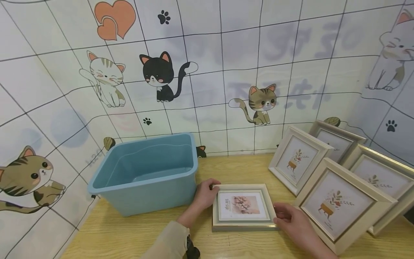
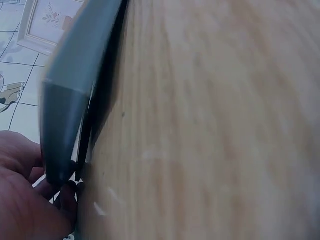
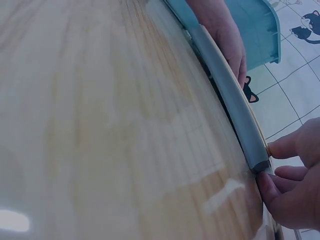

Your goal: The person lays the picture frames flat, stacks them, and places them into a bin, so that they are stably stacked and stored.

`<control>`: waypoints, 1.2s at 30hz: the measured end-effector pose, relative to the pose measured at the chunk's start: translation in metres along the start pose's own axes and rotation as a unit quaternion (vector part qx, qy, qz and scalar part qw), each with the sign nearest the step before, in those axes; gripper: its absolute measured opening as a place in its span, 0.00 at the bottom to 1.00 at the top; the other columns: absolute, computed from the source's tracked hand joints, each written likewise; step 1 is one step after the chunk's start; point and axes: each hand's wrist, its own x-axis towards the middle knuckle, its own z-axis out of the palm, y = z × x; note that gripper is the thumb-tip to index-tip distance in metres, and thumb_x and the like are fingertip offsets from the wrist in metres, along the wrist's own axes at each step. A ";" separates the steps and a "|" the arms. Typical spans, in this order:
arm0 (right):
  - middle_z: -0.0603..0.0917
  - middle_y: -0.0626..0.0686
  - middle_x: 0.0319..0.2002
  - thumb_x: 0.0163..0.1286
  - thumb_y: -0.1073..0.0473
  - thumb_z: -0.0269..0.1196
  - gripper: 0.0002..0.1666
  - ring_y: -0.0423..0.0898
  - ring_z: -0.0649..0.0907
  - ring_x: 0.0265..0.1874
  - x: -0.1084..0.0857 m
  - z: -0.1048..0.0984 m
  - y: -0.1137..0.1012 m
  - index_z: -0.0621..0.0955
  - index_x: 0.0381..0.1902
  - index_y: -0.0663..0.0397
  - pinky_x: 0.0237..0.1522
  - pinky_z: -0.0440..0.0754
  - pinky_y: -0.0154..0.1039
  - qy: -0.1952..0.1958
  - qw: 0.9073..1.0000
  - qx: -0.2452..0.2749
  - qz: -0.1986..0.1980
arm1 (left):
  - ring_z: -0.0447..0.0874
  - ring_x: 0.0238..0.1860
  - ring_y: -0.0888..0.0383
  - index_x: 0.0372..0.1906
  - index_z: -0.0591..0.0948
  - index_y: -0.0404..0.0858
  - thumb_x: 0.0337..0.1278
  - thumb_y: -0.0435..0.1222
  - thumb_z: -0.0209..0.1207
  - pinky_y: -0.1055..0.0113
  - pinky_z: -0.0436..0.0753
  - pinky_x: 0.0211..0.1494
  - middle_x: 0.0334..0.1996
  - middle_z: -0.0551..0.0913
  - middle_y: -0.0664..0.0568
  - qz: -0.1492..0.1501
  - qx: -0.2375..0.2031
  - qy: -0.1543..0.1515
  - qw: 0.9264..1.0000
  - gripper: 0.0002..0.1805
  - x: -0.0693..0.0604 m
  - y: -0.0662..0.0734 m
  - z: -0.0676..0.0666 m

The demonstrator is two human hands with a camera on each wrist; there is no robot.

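- Two hands show in my head view, left hand (image 1: 204, 196) and right hand (image 1: 292, 223), both gripping one picture frame (image 1: 242, 207).
- I see the left hand pinching it around the far left corner, fingers curled at the rim.
- On the right side, I see the right hand's thumb against the upper edge and its fingers curled beneath, clearest from the right wrist.
- The held frame lies face up, its flower print sideways, over the table (image 1: 229, 167), well in from the back edge; I cannot tell whether it is slightly raised.
- Toward the table's back left corner I see a blue tub (image 1: 155, 196), the left hand just beside it.
- Four standing frames (image 1: 336, 208) tilt back toward the table's right side; the nearest is just beside the right hand.
- Behind the table's back edge I see a wall covering (image 1: 207, 118) printed with cats.
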 end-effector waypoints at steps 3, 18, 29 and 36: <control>0.86 0.61 0.49 0.63 0.71 0.71 0.26 0.48 0.85 0.42 0.000 0.001 0.000 0.79 0.58 0.75 0.42 0.83 0.34 0.005 1.000 0.000 0.008 | 0.76 0.33 0.60 0.45 0.88 0.33 0.60 0.25 0.60 0.65 0.77 0.38 0.40 0.87 0.48 0.009 0.007 0.006 1.000 0.11 0.000 0.000 0.001; 0.86 0.62 0.50 0.63 0.70 0.71 0.28 0.49 0.85 0.44 -0.001 0.000 0.003 0.78 0.60 0.75 0.42 0.83 0.34 0.005 1.000 0.014 0.012 | 0.78 0.36 0.58 0.45 0.88 0.33 0.60 0.24 0.60 0.62 0.79 0.42 0.44 0.88 0.46 0.011 0.001 -0.006 1.000 0.11 0.000 0.000 0.000; 0.75 0.71 0.63 0.71 0.63 0.67 0.40 0.58 0.83 0.53 -0.011 -0.025 -0.005 0.64 0.74 0.71 0.43 0.84 0.40 -0.063 0.997 0.034 -0.002 | 0.77 0.40 0.55 0.49 0.86 0.31 0.61 0.24 0.59 0.60 0.78 0.46 0.48 0.86 0.44 0.011 -0.010 -0.026 1.000 0.13 -0.002 -0.001 0.001; 0.73 0.69 0.66 0.74 0.61 0.65 0.40 0.35 0.81 0.49 -0.018 -0.068 -0.028 0.62 0.77 0.62 0.43 0.84 0.34 -0.020 0.994 -0.034 -0.101 | 0.78 0.45 0.53 0.50 0.86 0.31 0.61 0.24 0.59 0.57 0.78 0.50 0.49 0.86 0.43 0.008 -0.016 -0.022 1.000 0.14 -0.003 -0.003 0.000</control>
